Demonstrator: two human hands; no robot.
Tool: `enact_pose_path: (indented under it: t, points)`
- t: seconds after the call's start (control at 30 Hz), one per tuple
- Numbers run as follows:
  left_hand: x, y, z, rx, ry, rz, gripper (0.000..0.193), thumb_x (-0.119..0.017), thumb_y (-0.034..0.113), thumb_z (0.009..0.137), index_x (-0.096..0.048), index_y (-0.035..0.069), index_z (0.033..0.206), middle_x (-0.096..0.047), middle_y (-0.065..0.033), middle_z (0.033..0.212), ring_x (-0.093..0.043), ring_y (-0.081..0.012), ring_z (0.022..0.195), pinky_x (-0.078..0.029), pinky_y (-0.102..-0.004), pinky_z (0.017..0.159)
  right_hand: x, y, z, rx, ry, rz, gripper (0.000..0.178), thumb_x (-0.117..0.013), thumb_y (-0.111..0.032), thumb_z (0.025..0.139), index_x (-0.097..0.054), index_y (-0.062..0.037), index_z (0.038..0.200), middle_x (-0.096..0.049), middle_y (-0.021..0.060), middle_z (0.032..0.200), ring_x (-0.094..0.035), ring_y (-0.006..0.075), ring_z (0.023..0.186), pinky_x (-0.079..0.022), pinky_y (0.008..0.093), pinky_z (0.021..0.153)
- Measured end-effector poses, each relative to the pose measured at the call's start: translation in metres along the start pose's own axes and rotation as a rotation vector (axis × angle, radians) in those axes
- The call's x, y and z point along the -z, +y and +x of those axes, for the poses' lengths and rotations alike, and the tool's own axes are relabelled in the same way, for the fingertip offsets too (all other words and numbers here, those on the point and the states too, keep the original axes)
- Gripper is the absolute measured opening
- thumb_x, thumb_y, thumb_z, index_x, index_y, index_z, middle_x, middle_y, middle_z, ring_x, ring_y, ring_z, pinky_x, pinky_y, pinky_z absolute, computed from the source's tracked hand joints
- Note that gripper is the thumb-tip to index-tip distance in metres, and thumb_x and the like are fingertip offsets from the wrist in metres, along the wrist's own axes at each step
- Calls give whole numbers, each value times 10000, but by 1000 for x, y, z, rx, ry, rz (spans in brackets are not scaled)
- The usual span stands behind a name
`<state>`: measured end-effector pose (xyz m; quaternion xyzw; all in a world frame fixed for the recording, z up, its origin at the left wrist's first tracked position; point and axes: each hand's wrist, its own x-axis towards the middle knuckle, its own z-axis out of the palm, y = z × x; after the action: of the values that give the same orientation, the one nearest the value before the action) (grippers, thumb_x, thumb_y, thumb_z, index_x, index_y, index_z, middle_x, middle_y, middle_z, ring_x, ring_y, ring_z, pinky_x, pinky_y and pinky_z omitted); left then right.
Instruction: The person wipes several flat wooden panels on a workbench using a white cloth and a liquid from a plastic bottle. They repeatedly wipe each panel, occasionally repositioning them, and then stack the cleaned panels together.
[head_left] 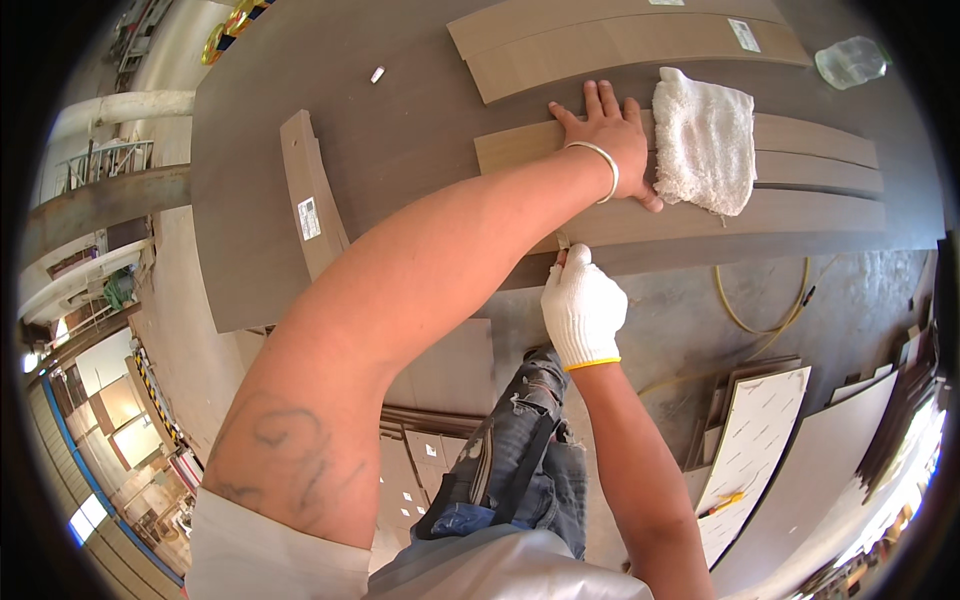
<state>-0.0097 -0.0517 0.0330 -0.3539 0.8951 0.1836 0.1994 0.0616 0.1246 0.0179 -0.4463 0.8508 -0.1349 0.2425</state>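
Head view, boards (720, 222) under left hand (617, 150)

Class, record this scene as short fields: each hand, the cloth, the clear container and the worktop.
Left hand: bare, spread over brown boards
Right hand: white-gloved, closed on a small thin piece, kind unclear, near the boards' near edge
Cloth: white, on the boards, right of the left hand
Clear container: far right
Worktop: grey-brown, beneath the boards

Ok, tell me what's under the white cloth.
Long brown strips run beneath the white cloth and show beyond its right edge, with a dark gap between two of them. Their covered stretch, and anything else under there, cannot be seen.
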Motion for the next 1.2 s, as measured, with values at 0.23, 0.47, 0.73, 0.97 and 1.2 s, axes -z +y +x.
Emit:
enact_pose_path:
  t: [0.23,0.47,0.73,0.97,1.2]
  points:
    - [2,7,3,-8,-15,-3,1519,-904,771,616,-185,-47,1676,-97,-350,1747,-61,-497,1641,-226,-828,1173,-17,-21,-4,79,-72,-60,249,-704,-297,952,-594,-74,947,-742,166,710,-751,370,641,-591,479,619]
    - [0,4,4,1,-19,-3,1510,-897,764,640,-153,-3,1706,-80,-320,1764,-43,-488,1645,-201,-827,1180,-20,-13,-6,65,0,-13,244,-687,-304,968,-604,-75,969,-741,167,713,-754,367,651,-586,495,618]
    - [-2,0,1,13,-8,-6,1524,-906,765,619,-170,-36,1685,-91,-338,1753,-53,-494,1642,-209,-829,1176,-16,-7,-3,31,1,29,223,-646,-274,988,-602,-61,939,-740,172,707,-753,363,626,-594,481,602]
    - [-1,3,3,-25,20,-18,1541,-925,759,588,-187,-68,1660,-104,-389,1726,-75,-508,1637,-221,-829,1176,-50,-38,-35,294,-128,176,144,-665,-220,939,-617,-92,892,-697,158,633,-727,335,575,-580,472,586]
    - [-11,-2,-3,-75,150,-62,1412,-898,702,676,-220,-47,1663,-122,-323,1753,-76,-454,1653,-186,-807,1205,-65,35,-83,219,-195,397,138,-696,-216,953,-618,-103,936,-699,157,726,-718,381,684,-567,487,643]
